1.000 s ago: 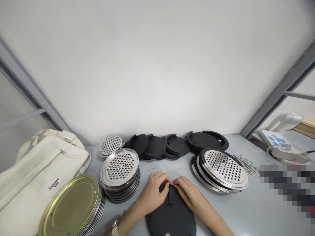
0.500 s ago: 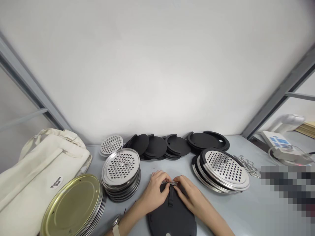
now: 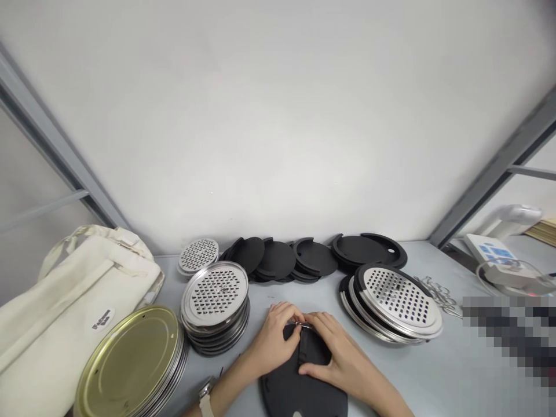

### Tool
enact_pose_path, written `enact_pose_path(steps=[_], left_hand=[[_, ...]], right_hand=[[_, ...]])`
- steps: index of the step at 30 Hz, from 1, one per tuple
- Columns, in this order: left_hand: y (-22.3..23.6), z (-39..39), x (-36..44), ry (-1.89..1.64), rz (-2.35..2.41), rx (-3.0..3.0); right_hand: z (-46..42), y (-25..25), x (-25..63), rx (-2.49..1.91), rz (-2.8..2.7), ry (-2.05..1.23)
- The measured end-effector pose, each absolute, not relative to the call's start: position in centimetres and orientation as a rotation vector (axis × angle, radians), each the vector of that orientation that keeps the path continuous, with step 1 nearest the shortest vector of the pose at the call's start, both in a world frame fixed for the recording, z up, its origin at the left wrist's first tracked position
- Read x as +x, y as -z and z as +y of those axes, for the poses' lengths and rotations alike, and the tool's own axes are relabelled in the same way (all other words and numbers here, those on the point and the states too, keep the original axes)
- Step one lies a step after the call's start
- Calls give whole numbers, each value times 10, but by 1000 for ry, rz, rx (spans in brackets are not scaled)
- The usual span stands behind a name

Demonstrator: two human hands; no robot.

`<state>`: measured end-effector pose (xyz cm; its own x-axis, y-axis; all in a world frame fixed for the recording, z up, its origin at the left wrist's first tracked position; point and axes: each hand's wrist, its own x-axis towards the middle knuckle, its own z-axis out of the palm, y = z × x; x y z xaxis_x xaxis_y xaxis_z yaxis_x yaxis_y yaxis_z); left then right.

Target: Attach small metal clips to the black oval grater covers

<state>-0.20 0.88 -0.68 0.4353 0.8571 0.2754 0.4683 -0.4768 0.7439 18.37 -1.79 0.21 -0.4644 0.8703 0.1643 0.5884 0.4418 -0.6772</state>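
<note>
Pinching a thin metal wire piece [image 3: 305, 326] right at the far edge of a black disc [image 3: 282, 383], the left hand [image 3: 278, 333] has thumb and forefinger closed on one end, probably to steady it. The right hand [image 3: 336, 356] is spread wider, fingertips up by the same wire and thumb down near the lower end of a dark strap [image 3: 303, 350], which I'd guess keeps that strap and the disc from shifting. The disc lies on the grey table [image 3: 434, 376] directly under both hands, so nobody's stretching for anything. Loose wire bits [image 3: 438, 294] sit off to the right behind a stack of rimmed graters [image 3: 397, 295], with more graters [image 3: 217, 295] to the left and black discs [image 3: 278, 259] lined up along the wall, I'd guess sorted by type so each is easy to grab. Now the annoying part: fingertips cover most of the wire, so I can't tell whether it's hooked into the strap. The disc's near end runs out of frame, and the pale spot there is cut off, so hole or sticker, no clue. Gold plates [image 3: 130, 362] and the cream bag [image 3: 47, 336] get cropped too, and the lower right corner is pixelated mush.
</note>
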Motion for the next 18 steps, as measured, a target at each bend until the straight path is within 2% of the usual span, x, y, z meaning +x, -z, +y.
enact_pose_path(steps=[18], left_hand=[[4,8,-2,-901,1152,2120]], right_hand=[[-17,4,183,-1228,-2180,-828]])
